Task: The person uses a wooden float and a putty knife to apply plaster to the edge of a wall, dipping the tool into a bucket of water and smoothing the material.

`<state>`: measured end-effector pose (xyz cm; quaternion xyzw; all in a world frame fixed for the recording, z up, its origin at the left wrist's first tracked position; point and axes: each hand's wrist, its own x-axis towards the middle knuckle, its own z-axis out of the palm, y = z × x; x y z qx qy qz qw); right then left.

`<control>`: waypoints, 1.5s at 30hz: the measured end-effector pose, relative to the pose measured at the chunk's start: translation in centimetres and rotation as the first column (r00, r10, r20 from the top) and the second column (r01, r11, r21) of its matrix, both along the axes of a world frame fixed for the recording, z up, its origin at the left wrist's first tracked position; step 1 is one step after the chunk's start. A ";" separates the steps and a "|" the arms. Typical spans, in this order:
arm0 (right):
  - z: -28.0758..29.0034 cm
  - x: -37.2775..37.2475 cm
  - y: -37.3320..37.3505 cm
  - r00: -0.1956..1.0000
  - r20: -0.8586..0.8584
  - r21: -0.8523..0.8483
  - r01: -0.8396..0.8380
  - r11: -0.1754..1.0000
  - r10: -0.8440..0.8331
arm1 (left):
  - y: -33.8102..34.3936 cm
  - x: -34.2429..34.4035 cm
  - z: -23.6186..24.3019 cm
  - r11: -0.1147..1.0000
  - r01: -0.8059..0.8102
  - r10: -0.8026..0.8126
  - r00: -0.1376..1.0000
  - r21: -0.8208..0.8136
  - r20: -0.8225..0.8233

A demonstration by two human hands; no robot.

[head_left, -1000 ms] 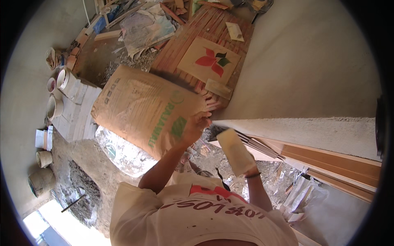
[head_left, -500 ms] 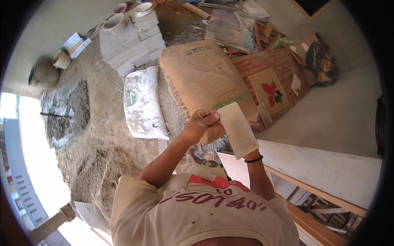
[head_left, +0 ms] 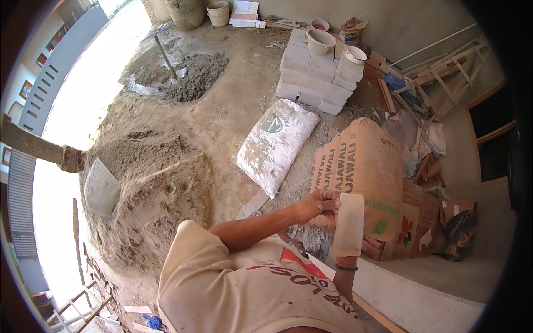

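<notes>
A pale, flat rectangular sheet with faint stains is held up in front of my body, its long side nearly upright in the picture. My left hand pinches its upper left edge between thumb and fingers. My right hand is behind the lower end of the sheet; its fingers are hidden, and only a bit of it shows above a dark wristband. Beyond the sheet lie large brown paper sacks, printed in dark letters. To the left of them rests a dusty white sack.
A sand heap lies at left, with wet mortar and a long handle farther back. Stacked pale blocks carry buckets. At right run a low ledge and wood scraps.
My view has swung left, so the sacks sit farther right in the picture and more of the sand shows. The sheet stands more upright, with my left hand still on it.
</notes>
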<state>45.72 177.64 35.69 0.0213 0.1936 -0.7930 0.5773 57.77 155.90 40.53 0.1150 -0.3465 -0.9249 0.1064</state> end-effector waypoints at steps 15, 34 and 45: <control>2.5 2.8 -10.9 0.949 0.129 -0.001 -0.291 0.957 0.289 | -4.0 7.8 1.0 0.948 -0.319 0.315 0.939 -0.005 -0.141; 1.7 -6.2 -20.1 0.857 -0.260 0.090 -0.437 0.895 0.444 | -8.9 0.4 0.9 0.843 -0.532 0.532 0.846 -0.076 -0.019; 4.9 1.3 -39.9 0.607 -0.528 0.149 -0.623 0.768 0.594 | -24.1 6.5 -1.0 0.825 -0.515 0.542 0.837 0.234 -0.068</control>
